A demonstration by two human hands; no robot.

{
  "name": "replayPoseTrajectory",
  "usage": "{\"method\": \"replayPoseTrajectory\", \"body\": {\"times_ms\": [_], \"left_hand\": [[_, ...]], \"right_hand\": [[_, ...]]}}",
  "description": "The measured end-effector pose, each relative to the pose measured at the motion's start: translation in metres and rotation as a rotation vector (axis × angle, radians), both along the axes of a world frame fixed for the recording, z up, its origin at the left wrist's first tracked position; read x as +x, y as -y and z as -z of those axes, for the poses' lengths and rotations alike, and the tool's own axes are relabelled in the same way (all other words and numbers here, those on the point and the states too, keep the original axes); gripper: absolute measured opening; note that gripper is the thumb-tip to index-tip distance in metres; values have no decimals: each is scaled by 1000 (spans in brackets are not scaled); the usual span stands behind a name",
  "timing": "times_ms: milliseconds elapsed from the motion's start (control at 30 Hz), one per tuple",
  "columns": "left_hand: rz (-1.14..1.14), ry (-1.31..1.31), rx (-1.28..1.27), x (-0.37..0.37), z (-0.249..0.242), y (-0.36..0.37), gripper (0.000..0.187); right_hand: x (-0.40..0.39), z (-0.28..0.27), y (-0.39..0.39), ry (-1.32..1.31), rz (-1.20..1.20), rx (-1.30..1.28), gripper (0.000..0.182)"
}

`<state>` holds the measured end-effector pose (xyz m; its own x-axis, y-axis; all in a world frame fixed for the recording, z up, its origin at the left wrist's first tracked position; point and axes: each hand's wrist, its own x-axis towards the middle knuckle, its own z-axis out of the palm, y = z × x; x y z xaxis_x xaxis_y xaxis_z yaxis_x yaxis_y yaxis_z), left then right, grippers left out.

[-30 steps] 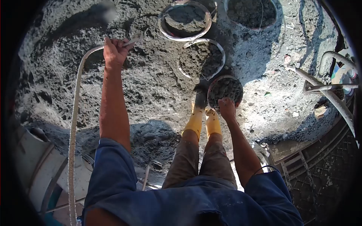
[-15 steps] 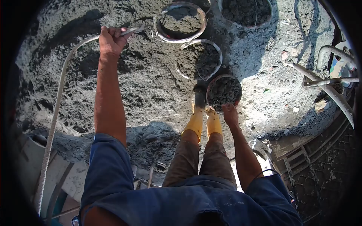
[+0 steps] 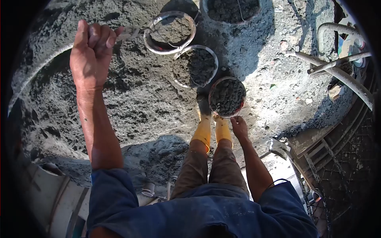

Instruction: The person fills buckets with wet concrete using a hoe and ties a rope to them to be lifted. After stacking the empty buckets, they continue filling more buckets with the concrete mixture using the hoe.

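Note:
My left hand (image 3: 92, 57) is raised at the upper left, its fingers wrapped around a thick pale rope (image 3: 51, 55). The rope's knotted end sticks out past my fingers and ends in what looks like a small metal hook (image 3: 147, 29), close to the rim of a bucket (image 3: 150, 44) of grey mix. Low by my boots stands another bucket (image 3: 227, 97), full of wet concrete. My right hand (image 3: 239, 127) is closed at its near rim, apparently on the thin handle, which the fingers mostly hide.
Two more buckets, one in the middle (image 3: 195, 66) and one at the top (image 3: 234, 11), hold the same mix. Rough grey concrete (image 3: 158, 103) covers the ground around my yellow boots (image 3: 202, 133). Crossed pipes (image 3: 337, 71) lie at right, above a metal grating (image 3: 345, 170).
My left hand has come up closer to the camera and moved left with the rope. My right hand has shifted slightly down from the near bucket's rim. The whole view has shifted a little.

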<state>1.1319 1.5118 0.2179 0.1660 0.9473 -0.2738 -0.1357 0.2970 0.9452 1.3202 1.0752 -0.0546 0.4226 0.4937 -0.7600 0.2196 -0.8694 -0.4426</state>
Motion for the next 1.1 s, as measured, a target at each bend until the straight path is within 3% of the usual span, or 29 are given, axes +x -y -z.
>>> {"method": "replayPoseTrajectory", "body": {"times_ms": [33, 67, 167, 400, 667, 867, 967, 1000, 1033, 1100], "left_hand": [[179, 18, 97, -4, 2, -5, 45], [191, 16, 95, -5, 4, -9, 45], [52, -21, 124, 2, 1, -15, 41], [222, -16, 266, -4, 11, -11, 34], [71, -159, 332, -6, 18, -12, 29], [172, -187, 393, -13, 16, -5, 29], [127, -142, 410, -17, 14, -12, 33], [125, -139, 413, -20, 9, -18, 33], [38, -135, 404, -23, -2, -28, 33], [-86, -160, 437, -27, -26, -46, 30]], "right_hand": [[0, -1, -1, -4, -7, -15, 37], [-2, 2, 2, -6, 5, -15, 37], [-6, 4, 4, -41, 9, -42, 37], [-10, -1, -29, -97, 11, 13, 36], [-8, -13, -66, -170, -2, 29, 37], [-25, -32, -145, -80, -43, 317, 40], [-37, -29, -186, -78, -139, 298, 46], [-41, -25, -195, 32, -261, 389, 49], [-46, -21, -203, 140, -386, 476, 52], [-57, -13, -220, 99, -473, 459, 55]]}}
